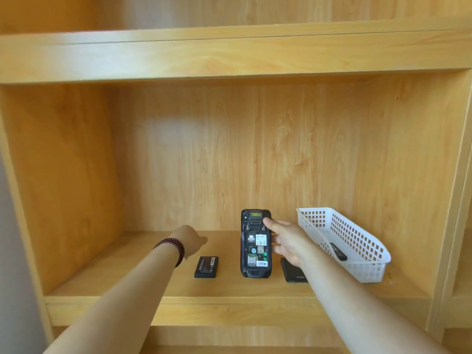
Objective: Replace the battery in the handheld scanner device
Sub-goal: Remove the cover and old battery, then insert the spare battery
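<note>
The black handheld scanner (255, 244) stands upright on the shelf board, back side towards me, its battery bay uncovered and showing labels and card slots. My right hand (286, 241) grips it by its right edge, thumb on the upper back. A black battery (206, 267) lies flat on the board left of the scanner. My left hand (190, 240) hovers just above and left of that battery, fingers curled downward, holding nothing. A flat black piece, probably the back cover (293, 273), lies to the right of the scanner, partly hidden by my right wrist.
A white perforated plastic basket (357, 251) sits at the right of the shelf with another black battery-like item (338, 251) inside. The wooden shelf board (127, 277) has side walls left and right, a back panel, and another shelf overhead.
</note>
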Available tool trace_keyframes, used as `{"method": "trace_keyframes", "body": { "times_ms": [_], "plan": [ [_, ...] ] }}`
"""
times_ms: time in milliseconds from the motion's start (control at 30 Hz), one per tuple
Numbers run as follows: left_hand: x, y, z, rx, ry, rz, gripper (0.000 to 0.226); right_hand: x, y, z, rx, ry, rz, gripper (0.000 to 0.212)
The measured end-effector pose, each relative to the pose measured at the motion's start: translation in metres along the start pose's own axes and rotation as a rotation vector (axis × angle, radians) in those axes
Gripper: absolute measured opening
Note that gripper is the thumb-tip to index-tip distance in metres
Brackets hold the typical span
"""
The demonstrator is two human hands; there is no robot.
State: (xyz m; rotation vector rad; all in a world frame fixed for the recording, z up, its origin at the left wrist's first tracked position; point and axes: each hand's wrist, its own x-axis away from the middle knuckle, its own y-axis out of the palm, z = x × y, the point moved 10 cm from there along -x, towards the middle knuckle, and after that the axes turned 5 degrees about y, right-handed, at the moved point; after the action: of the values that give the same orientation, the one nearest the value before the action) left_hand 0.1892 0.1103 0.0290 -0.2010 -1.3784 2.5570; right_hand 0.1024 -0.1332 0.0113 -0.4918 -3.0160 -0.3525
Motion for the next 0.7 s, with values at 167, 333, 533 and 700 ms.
{"method": "trace_keyframes", "body": {
  "times_ms": [167,333,533,700],
  "plan": [
    [0.015,0.031,-0.003,-0.275,-0.083,-0.202,0.047,-0.001,0.003,0.003,0.007,-0.002,-0.004,0.013],
    [0.006,0.055,0.013,-0.448,-0.034,-0.161,0.038,0.0,-0.002,0.005,0.009,-0.01,0.02,0.021],
    [-0.001,0.053,0.009,-0.385,-0.081,-0.139,0.034,0.002,-0.007,0.005,0.014,-0.016,0.033,0.027],
    [0.0,0.047,0.007,-0.27,-0.08,-0.084,0.047,0.003,-0.013,0.006,0.007,-0.013,0.04,0.035]
  ]
}}
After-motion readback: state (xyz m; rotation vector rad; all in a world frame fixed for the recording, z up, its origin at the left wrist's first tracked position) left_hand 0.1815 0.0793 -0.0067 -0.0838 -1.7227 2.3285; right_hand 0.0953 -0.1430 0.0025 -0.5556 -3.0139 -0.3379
